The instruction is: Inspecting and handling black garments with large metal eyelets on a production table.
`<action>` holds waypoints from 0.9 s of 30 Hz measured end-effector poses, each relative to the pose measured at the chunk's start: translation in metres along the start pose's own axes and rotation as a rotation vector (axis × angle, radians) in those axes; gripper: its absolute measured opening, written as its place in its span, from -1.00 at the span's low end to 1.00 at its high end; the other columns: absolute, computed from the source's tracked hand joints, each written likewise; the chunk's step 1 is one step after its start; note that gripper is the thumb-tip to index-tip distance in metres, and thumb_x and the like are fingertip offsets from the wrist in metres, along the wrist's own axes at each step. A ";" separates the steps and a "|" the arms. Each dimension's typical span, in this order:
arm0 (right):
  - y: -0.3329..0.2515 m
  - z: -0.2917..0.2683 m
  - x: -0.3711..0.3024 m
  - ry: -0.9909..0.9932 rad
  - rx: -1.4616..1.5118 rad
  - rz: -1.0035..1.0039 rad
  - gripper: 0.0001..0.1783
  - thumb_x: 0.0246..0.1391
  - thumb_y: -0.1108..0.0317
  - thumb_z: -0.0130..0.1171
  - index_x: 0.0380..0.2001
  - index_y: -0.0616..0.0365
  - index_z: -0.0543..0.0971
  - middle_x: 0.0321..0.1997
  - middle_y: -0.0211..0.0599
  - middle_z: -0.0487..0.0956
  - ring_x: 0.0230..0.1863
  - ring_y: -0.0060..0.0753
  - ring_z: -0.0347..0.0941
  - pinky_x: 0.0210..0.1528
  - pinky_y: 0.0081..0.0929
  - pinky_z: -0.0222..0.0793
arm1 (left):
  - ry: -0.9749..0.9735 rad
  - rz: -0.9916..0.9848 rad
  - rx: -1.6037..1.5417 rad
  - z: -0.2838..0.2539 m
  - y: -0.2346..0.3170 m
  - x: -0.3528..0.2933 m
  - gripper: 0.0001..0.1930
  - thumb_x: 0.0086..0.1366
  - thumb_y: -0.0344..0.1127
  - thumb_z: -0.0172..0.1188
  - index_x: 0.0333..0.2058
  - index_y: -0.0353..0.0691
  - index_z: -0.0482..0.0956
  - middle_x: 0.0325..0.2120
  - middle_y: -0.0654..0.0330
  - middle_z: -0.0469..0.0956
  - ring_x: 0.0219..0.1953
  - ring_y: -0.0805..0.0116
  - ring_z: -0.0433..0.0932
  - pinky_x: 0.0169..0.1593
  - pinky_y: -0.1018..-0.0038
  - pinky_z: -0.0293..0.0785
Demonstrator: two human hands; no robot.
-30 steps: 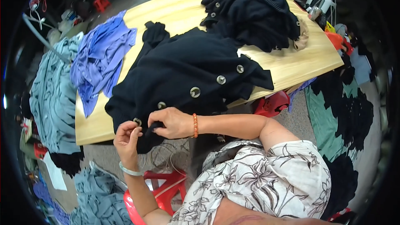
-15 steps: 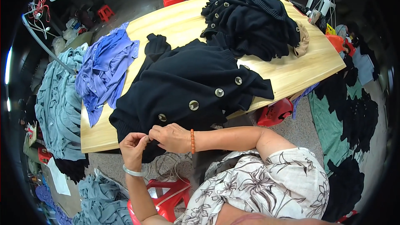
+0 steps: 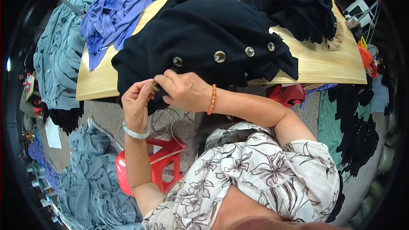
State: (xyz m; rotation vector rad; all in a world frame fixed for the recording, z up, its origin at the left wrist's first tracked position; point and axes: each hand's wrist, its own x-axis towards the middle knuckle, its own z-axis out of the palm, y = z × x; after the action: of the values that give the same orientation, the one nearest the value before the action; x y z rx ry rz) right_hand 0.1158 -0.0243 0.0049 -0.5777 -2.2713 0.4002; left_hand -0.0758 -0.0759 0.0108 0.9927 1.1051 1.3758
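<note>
A black knit cardigan (image 3: 187, 30) with a row of large marbled buttons (image 3: 219, 56) lies across the table's near part, its lower edge hanging over the front. At that edge, in line with the buttons, my left hand (image 3: 138, 98) pinches with thumb and forefinger. My right hand (image 3: 183, 88) meets it fingertip to fingertip, closed in a pinch on the same spot. Between the fingers a small brownish bit shows, possibly another button; the fingers mostly hide it.
Purple buttoned garments (image 3: 113, 15) lie on the wooden table (image 3: 96, 83) at left, beside a grey-green garment heap (image 3: 59, 55). More black knitwear (image 3: 294, 8) is piled at back right. Below stand a red stool (image 3: 159, 166) and grey-blue cloth (image 3: 96, 179); dark and green garments (image 3: 353, 123) lie right.
The view has tilted down, so the table and garments sit higher in the picture. Both hands stay together at the cardigan's edge, with the fingers shifted slightly.
</note>
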 end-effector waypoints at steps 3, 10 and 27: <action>0.011 -0.001 0.004 0.031 0.080 0.091 -0.52 -0.10 0.34 0.31 -0.07 0.24 0.47 -0.23 -0.15 0.51 -0.36 -0.08 0.56 -0.34 -0.28 0.54 | -0.147 0.201 0.204 0.011 0.004 -0.017 -0.46 0.14 -0.58 0.30 0.14 -0.40 0.48 -0.09 0.19 0.55 -0.03 0.46 0.50 0.10 0.53 0.37; 0.006 -0.004 0.009 -0.067 0.167 0.142 -0.61 -0.05 0.38 0.26 -0.12 0.32 0.52 -0.22 -0.08 0.55 -0.24 -0.02 0.56 -0.19 -0.27 0.52 | 0.110 0.510 0.717 0.015 -0.006 -0.018 -0.67 0.13 -0.69 0.17 -0.12 -0.34 0.64 -0.27 0.11 0.62 -0.24 0.37 0.59 -0.12 0.55 0.48; -0.006 -0.031 -0.023 -0.044 -0.079 0.250 -0.70 0.01 0.46 0.25 -0.12 0.07 0.58 -0.23 -0.31 0.53 -0.39 -0.11 0.57 -0.38 -0.28 0.52 | 0.012 0.266 0.616 -0.014 0.007 -0.013 -0.88 0.28 -0.55 0.17 -0.22 -0.32 0.61 -0.38 0.29 0.58 -0.37 0.58 0.52 -0.26 0.63 0.43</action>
State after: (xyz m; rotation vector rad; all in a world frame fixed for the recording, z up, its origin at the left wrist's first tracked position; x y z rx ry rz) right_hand 0.1511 -0.0376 0.0154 -0.9068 -2.2712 0.4496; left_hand -0.0897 -0.0903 0.0149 1.6214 1.4897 1.2649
